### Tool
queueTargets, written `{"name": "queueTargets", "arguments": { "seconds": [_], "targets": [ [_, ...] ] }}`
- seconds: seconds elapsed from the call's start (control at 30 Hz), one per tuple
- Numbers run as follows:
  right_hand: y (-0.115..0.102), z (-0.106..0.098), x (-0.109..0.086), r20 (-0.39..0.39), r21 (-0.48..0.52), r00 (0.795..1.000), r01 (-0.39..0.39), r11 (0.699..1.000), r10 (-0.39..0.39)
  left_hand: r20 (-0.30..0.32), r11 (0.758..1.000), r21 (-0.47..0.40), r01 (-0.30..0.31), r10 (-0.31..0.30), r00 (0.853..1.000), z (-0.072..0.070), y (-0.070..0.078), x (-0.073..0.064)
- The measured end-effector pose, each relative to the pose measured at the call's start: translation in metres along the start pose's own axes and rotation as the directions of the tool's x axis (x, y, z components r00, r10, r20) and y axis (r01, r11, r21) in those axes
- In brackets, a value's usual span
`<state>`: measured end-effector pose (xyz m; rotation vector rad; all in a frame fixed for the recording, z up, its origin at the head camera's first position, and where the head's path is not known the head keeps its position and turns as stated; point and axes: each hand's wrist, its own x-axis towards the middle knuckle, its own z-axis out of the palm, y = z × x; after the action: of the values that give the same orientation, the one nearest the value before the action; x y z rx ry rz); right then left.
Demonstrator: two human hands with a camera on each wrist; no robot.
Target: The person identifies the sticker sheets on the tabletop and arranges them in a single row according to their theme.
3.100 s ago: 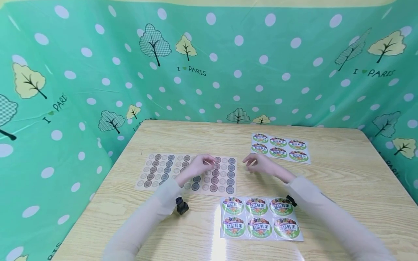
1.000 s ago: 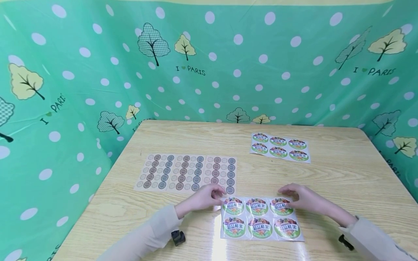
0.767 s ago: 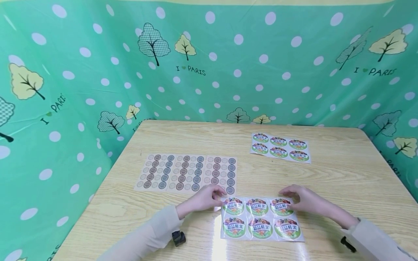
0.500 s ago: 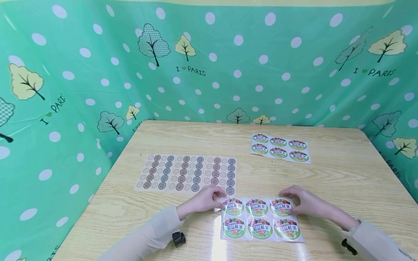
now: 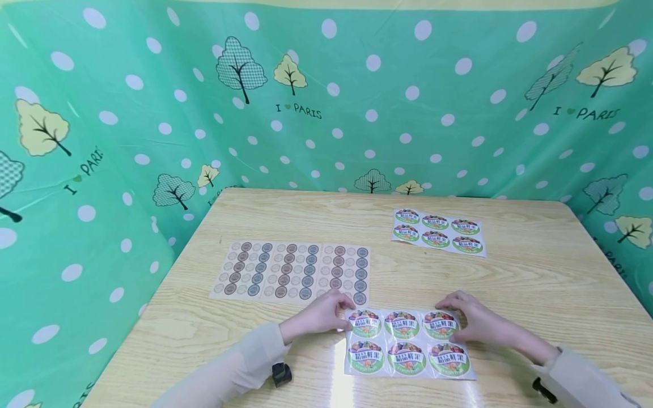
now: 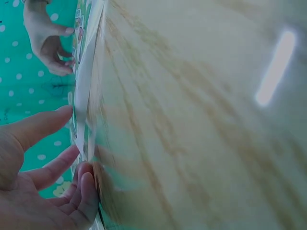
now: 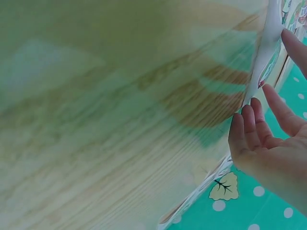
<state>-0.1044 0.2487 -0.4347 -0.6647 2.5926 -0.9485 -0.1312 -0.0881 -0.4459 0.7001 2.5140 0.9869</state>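
Observation:
A glossy sheet of round "Fresh fruit" stickers (image 5: 385, 343) lies on the near part of the table. My left hand (image 5: 322, 313) is at its far left corner, the thumb by the left edge and the index finger by the far edge. At the far right corner my right hand (image 5: 476, 320) rests with its thumb low along the right edge. Both wrist views show thumb and index finger spread apart at the sheet's edge; the other left fingers (image 6: 85, 191) and right fingers (image 7: 247, 127) bend loosely against the tabletop.
Left of centre lie tan sheets of small round stickers (image 5: 285, 269) in a row. Another fruit sticker sheet (image 5: 439, 231) lies at the back right of the wooden table (image 5: 530, 272). Green patterned curtains (image 5: 357, 102) stand behind and at the sides.
Both hands have come toward me from beside the tan sheets to the near sheet's far corners. Lately the right thumb has slid slightly nearer along the edge. The sheets have stayed put.

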Motion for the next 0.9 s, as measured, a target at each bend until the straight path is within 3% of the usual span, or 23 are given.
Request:
{"name": "queueTargets", "arguments": {
  "seconds": [0.37,0.9],
  "targets": [
    [-0.0005,0.0051,-0.0011,-0.026,-0.034,0.999,0.023,0.999,-0.024,-0.014,0.998,0.063,0.006,-0.005,1.0,0.0029,0.0022,-0.0005],
    [-0.0028,0.0051,0.0005,-0.012,-0.029,1.0,-0.021,0.999,0.021,-0.023,0.993,0.116,0.016,-0.013,1.0,0.0062,0.0031,0.0011]
  ]
}}
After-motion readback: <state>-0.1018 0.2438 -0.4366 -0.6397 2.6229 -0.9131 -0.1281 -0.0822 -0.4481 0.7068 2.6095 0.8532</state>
